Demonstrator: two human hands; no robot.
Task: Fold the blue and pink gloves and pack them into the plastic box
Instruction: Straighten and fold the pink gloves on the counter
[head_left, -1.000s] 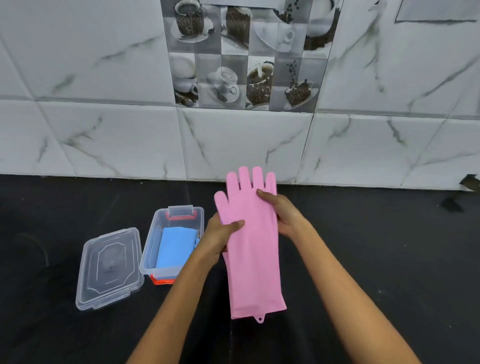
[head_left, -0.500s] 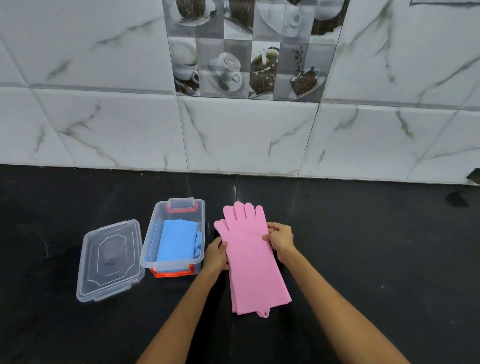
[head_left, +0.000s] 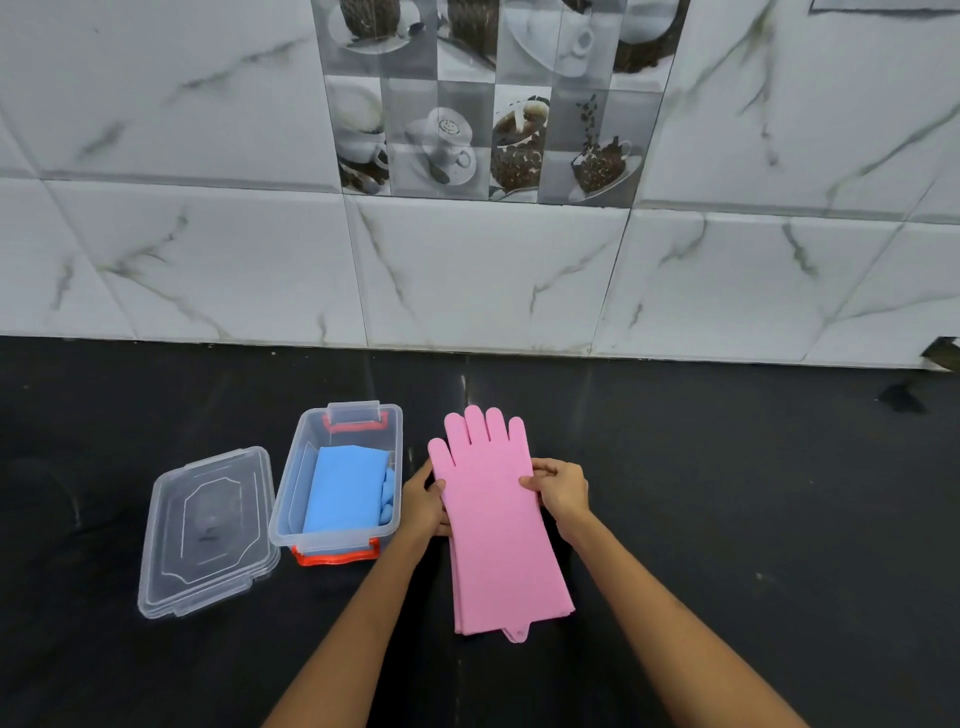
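Note:
The pink gloves (head_left: 498, 530) lie stacked flat on the black counter, fingers pointing toward the wall, cuffs toward me. My left hand (head_left: 423, 504) pinches their left edge just below the thumb. My right hand (head_left: 558, 493) pinches the right edge at about the same height. To the left stands the clear plastic box (head_left: 291, 519) with orange clips, its top open. The folded blue gloves (head_left: 345, 491) lie inside it.
The box's clear lid (head_left: 208, 532) lies flat on the counter left of the box. A marble-tiled wall (head_left: 467, 270) rises directly behind the counter. Black counter (head_left: 753, 519) stretches to the right of the gloves.
The pink gloves were held upright in the air a second ago; both hands lowered them onto the counter, where they now lie flat. The hands keep hold of the edges.

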